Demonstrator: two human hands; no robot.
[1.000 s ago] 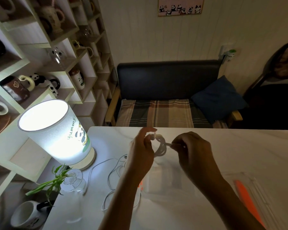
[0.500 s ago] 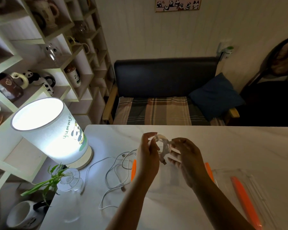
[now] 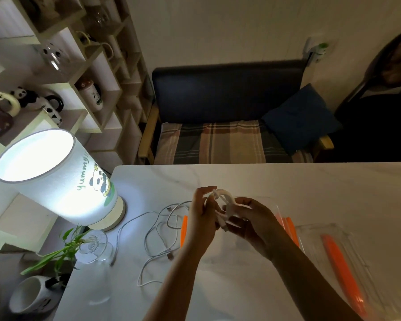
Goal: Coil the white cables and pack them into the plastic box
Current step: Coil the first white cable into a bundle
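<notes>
Held above the white marble table (image 3: 252, 179), over the clear plastic box (image 3: 273, 206): one coiled white cable (image 3: 227, 201). Gripped from the left by the left hand (image 3: 200, 218), thumb raised, fingers curled against the coil. Pinched from the right by the right hand (image 3: 250, 220), fingers bent around the coil's lower turns and a loose plug end. Spread loose on the table, left of the box with its orange-edged rim: remaining white cables (image 3: 158, 230), uncoiled, overlapping one another. Placed right of the box: clear lid with orange strip (image 3: 343, 272). Standing at the table's left edge: lit panda table lamp (image 3: 56, 179), glass vase with green plant (image 3: 93, 246).
</notes>
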